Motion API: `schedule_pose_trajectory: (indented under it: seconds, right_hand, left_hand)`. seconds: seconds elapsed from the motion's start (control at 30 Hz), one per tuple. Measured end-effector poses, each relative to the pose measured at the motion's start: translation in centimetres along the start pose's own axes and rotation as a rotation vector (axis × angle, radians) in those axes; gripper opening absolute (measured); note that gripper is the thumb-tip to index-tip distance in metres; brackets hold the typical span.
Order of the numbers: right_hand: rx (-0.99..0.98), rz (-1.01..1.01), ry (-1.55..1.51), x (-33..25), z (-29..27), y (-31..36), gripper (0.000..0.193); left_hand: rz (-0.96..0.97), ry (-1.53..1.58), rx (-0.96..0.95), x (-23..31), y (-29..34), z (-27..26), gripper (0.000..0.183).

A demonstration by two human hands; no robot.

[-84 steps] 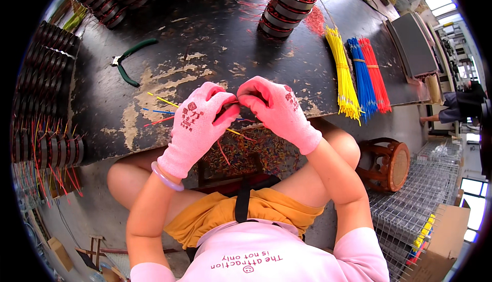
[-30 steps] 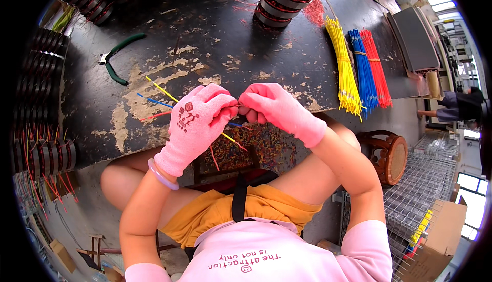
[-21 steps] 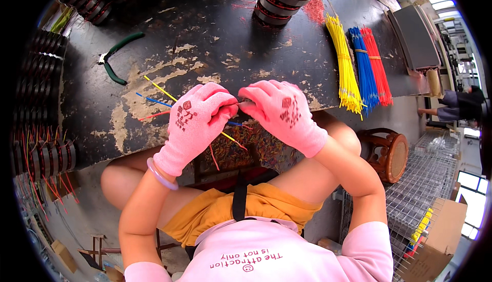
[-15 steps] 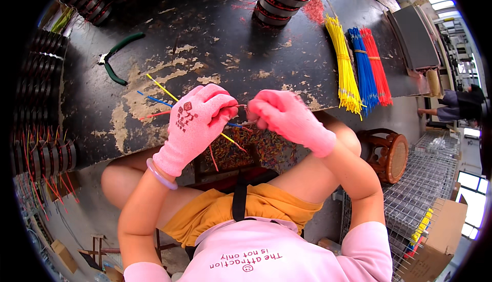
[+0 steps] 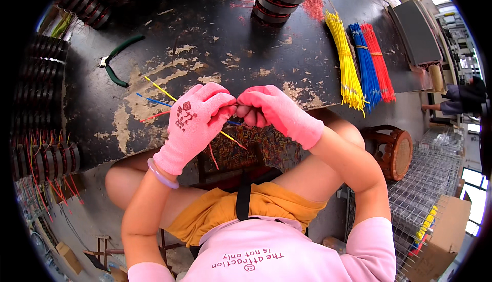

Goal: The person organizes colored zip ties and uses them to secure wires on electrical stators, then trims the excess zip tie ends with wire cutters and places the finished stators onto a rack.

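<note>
My left hand [image 5: 197, 120], in a pink glove, is closed around several thin insulated wires. A yellow wire [image 5: 161, 88], a blue wire [image 5: 154, 100] and a red wire [image 5: 155, 116] stick out to its left; yellow, blue and red ends also come out below its fingers. Gloved in pink too, my right hand [image 5: 277, 113] is closed in a pinch against the left fingertips, at a wire end that the fingers now cover. Both hands are just over the near edge of the worn black table [image 5: 215, 67].
Green-handled pliers [image 5: 117, 60] lie open on the table's left. To the right are bundles of yellow wires [image 5: 344, 59], blue wires [image 5: 365, 64] and red wires [image 5: 379, 61]. Wound motor cores [image 5: 279, 0] are stacked at the back, with more stacks [image 5: 43, 154] at left. A wooden stool [image 5: 392, 151] stands right.
My right hand has moved left against my left fingertips, covering the thin reddish strand seen between the hands before. My left hand keeps its hold on the wires.
</note>
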State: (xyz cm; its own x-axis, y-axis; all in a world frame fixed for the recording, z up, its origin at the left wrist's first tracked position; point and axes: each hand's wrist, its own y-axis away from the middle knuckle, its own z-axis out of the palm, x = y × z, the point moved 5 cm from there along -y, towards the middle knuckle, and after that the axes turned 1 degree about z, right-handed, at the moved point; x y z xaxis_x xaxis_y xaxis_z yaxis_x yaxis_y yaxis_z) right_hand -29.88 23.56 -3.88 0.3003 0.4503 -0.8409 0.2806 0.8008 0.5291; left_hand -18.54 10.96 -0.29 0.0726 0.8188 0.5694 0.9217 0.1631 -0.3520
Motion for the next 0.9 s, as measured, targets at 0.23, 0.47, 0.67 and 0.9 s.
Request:
schedule_pose_trajectory:
  seconds: [0.23,0.47,0.67,0.9]
  right_hand:
    - [0.548,-0.932,1.132,-4.3,0.4,3.6,0.027]
    - [0.559,-0.783,1.319,-2.7,-1.7,3.3,0.017]
    - [0.102,-0.327,0.453,-2.8,0.5,0.6,0.023]
    - [-0.017,-0.16,0.505,-3.3,-0.7,-1.1,0.017]
  left_hand:
    - [-0.023,0.027,0.005,-0.2,0.0,0.2,0.013]
    - [-0.035,-0.005,0.018,0.0,-0.1,0.2,0.012]
    - [-0.013,-0.069,-0.011,0.1,0.1,-0.4,0.015]
    - [0.068,-0.215,-0.327,0.5,1.1,-6.8,0.077]
